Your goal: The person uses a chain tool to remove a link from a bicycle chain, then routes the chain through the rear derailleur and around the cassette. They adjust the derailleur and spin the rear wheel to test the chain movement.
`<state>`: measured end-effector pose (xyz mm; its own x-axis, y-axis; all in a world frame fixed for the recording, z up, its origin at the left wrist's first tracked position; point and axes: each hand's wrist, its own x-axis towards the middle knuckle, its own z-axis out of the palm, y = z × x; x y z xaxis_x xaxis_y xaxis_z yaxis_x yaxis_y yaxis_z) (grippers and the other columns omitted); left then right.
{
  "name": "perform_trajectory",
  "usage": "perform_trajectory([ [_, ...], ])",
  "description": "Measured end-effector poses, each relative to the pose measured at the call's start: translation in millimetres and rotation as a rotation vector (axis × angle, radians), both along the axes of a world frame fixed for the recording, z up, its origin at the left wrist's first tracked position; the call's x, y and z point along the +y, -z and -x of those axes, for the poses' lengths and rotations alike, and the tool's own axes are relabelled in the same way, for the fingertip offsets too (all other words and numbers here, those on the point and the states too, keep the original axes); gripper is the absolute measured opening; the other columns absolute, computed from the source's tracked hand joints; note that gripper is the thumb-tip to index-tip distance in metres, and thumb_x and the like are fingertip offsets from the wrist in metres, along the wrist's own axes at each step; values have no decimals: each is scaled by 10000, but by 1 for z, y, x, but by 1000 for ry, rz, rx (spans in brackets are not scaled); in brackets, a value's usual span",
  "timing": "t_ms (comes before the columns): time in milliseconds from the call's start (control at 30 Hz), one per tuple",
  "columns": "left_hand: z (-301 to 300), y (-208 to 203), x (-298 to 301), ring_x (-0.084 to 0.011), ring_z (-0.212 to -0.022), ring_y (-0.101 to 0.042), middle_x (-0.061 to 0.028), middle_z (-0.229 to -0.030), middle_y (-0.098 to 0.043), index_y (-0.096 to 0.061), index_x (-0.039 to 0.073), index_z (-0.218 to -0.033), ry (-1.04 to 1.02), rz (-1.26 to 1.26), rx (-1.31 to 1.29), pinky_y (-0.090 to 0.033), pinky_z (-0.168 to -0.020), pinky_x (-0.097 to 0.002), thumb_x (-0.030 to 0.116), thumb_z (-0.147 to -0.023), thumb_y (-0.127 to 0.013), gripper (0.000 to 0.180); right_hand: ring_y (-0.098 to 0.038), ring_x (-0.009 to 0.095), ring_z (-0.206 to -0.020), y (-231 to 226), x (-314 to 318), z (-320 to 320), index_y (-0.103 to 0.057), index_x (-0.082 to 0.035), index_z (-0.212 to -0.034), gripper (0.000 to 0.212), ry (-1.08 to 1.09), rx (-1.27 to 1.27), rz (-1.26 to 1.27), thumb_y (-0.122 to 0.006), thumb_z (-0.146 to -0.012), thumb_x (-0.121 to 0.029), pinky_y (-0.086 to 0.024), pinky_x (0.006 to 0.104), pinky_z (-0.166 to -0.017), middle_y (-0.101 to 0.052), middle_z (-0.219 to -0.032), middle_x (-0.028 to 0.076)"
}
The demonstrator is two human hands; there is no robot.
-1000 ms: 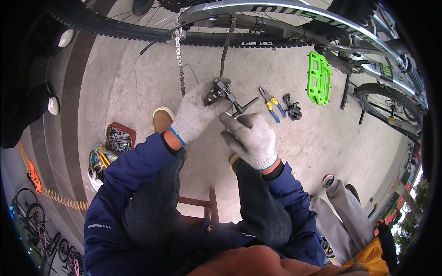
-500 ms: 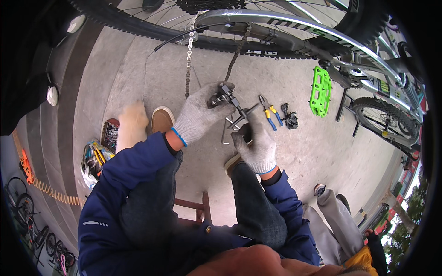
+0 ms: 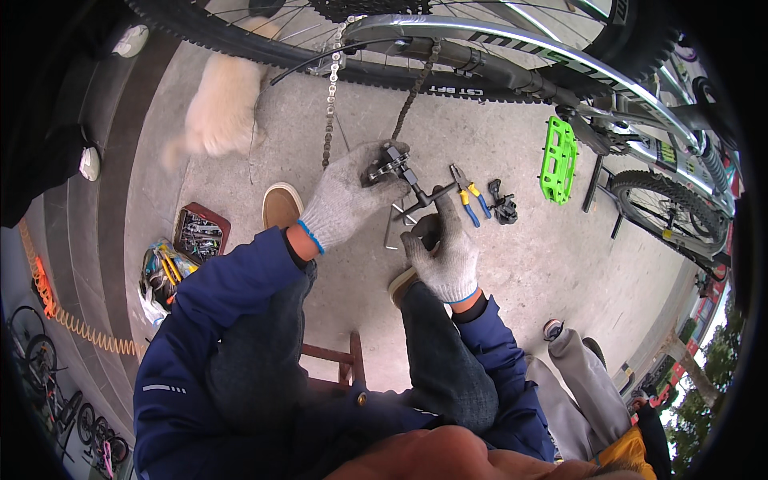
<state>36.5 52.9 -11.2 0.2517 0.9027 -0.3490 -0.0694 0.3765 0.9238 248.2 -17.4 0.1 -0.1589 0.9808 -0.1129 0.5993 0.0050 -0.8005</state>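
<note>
My left hand [image 3: 344,196], in a whitish knit glove with dark fingertips, grips a black and silver chain breaker [image 3: 410,176]. Two strands of the bicycle chain [image 3: 329,112] run from the bike to this hand; their lower ends are hidden by the glove and tool. The tool's T-shaped handle points toward my right hand [image 3: 448,260], gloved alike. That hand's index finger reaches up against the handle bar, while the thumb stands apart and the other fingers curl below. Hex keys [image 3: 392,228] lie on the ground under the tool.
Pliers [image 3: 470,196] and a black bike part [image 3: 502,204] lie to the right, near a green pedal [image 3: 558,160]. The bicycle's wheel [image 3: 384,84] spans the top. At left are a red toolbox [image 3: 204,228], a bag of tools [image 3: 164,276] and a light-furred dog [image 3: 224,108]. Another person's legs [image 3: 572,384] show lower right.
The handle of the chain breaker has turned slightly, and my right index finger has shifted against it. The dog has moved away from beside my left foot toward the wheel, uncovering the toolbox.
</note>
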Motion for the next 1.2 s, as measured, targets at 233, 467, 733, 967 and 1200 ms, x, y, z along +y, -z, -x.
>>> perform_trajectory([
  [233, 0, 5, 0, -121, -1163, -668, -60, -1285, -722, -631, 32, -1440, 8, -14, 30, -543, -1038, -300, 110, -961, -811, 517, -726, 255, -728, -7, 7, 5, -654, -53, -1388, 582, -71, -121, 50, -852, -867, -219, -575, 368, -647, -742, -918, 85],
  [467, -2, -1, 2, -146, -1175, -682, -86, -1298, -723, -599, -6, -1465, 4, -3, 8, -547, -1051, -311, 72, -976, -762, 521, -736, 227, -714, -6, 5, -1, -606, -28, -1468, 639, -152, -49, 69, -822, -884, -175, -571, 339, -658, -745, -878, 73],
  [733, -1, -1, 2, -154, -1201, -675, -101, -1319, -718, -581, -24, -1480, 17, -6, 14, -543, -1060, -315, 86, -977, -768, 548, -745, 236, -719, -2, 0, 6, -554, -32, -1500, 678, 39, 28, 145, -811, -889, -173, -580, 345, -660, -754, -896, 76],
  [967, -1, 5, 0, -117, -1127, -682, -59, -1254, -736, -637, 34, -1439, -3, -41, 67, -563, -1006, -296, 101, -965, -800, 505, -745, 254, -771, -4, 4, 4, -558, -39, -1504, 676, -15, 1, 91, -810, -889, -163, -581, 360, -692, -767, -936, 84],
  [1200, -2, 2, 0, -123, -1152, -671, -59, -1261, -717, -625, 32, -1452, -25, 22, 1, -561, -1019, -303, 84, -963, -793, 519, -713, 180, -682, -3, 3, 3, -571, 19, -1481, 686, -134, -28, -16, -827, -849, -49, -570, 312, -653, -748, -869, 66],
])
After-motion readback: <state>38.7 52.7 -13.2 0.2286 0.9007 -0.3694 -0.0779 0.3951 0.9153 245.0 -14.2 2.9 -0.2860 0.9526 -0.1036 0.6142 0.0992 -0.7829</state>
